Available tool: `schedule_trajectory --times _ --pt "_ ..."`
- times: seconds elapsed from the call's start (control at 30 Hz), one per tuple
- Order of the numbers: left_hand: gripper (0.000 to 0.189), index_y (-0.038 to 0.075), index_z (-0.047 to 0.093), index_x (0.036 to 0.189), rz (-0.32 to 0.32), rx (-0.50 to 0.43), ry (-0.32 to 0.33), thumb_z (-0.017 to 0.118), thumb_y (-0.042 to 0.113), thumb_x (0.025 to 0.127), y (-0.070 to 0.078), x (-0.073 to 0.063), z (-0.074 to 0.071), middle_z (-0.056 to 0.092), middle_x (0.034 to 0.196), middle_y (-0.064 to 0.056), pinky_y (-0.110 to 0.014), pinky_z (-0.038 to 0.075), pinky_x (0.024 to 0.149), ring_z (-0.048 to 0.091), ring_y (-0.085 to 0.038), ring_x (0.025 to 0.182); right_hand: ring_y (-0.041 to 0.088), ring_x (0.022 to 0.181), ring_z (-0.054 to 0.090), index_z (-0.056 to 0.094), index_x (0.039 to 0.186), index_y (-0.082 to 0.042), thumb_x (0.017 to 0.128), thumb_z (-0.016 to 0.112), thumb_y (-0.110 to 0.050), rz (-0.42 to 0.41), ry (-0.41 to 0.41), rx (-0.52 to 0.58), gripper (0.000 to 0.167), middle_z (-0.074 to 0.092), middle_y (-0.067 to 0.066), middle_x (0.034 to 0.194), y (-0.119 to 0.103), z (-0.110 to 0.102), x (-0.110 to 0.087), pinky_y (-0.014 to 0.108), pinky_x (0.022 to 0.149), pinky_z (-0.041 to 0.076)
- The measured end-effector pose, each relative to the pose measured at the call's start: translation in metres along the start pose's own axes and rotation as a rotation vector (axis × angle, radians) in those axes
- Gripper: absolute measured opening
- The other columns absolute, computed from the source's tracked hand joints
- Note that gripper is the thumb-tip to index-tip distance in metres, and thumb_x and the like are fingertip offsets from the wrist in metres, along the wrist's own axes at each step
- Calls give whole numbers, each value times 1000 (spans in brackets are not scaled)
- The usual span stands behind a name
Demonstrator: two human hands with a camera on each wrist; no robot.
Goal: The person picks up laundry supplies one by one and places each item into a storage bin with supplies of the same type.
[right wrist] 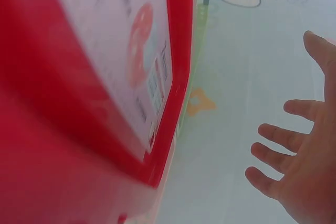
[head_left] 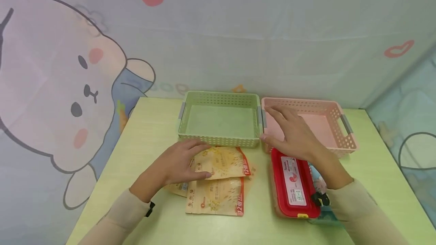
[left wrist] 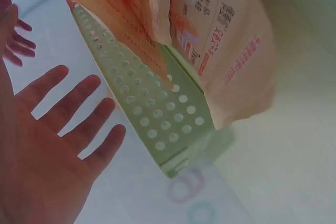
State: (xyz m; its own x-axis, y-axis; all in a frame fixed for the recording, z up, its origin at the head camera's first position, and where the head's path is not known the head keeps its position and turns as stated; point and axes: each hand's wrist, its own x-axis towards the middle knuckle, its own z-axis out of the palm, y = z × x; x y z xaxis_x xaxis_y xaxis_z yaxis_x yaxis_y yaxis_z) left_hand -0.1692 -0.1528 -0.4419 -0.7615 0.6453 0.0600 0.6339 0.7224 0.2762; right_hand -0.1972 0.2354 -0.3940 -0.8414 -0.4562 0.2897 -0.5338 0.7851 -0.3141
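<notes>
My left hand hovers over the left side of several yellow packets, its fingers spread and holding nothing. In the left wrist view that hand shows straight, parted fingers beside the packets. My right hand, empty too, is raised above the left part of the pink basket and the far end of a red-lidded box. The right wrist view shows the same hand apart from the red lid, with its fingers extended.
A green basket stands at the back of the table, side by side with the pink one. Behind both hangs a printed cloth. A blue-green package lies partly hidden under the right forearm, beside the red-lidded box.
</notes>
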Motion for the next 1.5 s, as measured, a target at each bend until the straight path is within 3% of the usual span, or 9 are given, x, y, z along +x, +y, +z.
schedule_trajectory --times 0.37,0.67,0.97,1.2,1.5 --pt "92 24 53 157 -5 44 -39 68 80 85 2 -6 10 51 157 -4 -58 43 114 48 -33 146 39 149 40 40 164 -12 97 69 -58 -34 -64 19 87 44 17 161 -27 6 17 62 119 33" --pt "87 19 57 153 29 30 -65 77 70 85 10 -5 17 52 155 -9 -61 45 110 46 -35 146 38 148 41 40 164 -14 97 69 -60 -55 -112 71 86 44 14 162 -48 11 29 63 117 36" --pt "78 19 60 149 26 125 -75 80 60 86 11 -6 28 53 154 -11 -59 45 111 46 -35 145 32 147 44 46 160 -15 97 64 -67 -101 -205 43 84 49 9 159 -65 28 32 58 116 41" --pt "60 19 62 142 31 150 -60 79 44 91 9 -8 32 54 151 -12 -59 47 108 48 -37 143 30 138 52 55 153 -10 95 67 -67 -183 -285 -16 83 58 9 149 -77 45 34 51 110 49" --pt "59 16 63 143 30 129 -35 78 39 91 1 -2 31 58 146 -8 -55 48 109 53 -32 138 22 114 63 62 141 -13 92 70 -67 -249 -457 -70 74 67 2 131 -98 58 38 42 97 54"
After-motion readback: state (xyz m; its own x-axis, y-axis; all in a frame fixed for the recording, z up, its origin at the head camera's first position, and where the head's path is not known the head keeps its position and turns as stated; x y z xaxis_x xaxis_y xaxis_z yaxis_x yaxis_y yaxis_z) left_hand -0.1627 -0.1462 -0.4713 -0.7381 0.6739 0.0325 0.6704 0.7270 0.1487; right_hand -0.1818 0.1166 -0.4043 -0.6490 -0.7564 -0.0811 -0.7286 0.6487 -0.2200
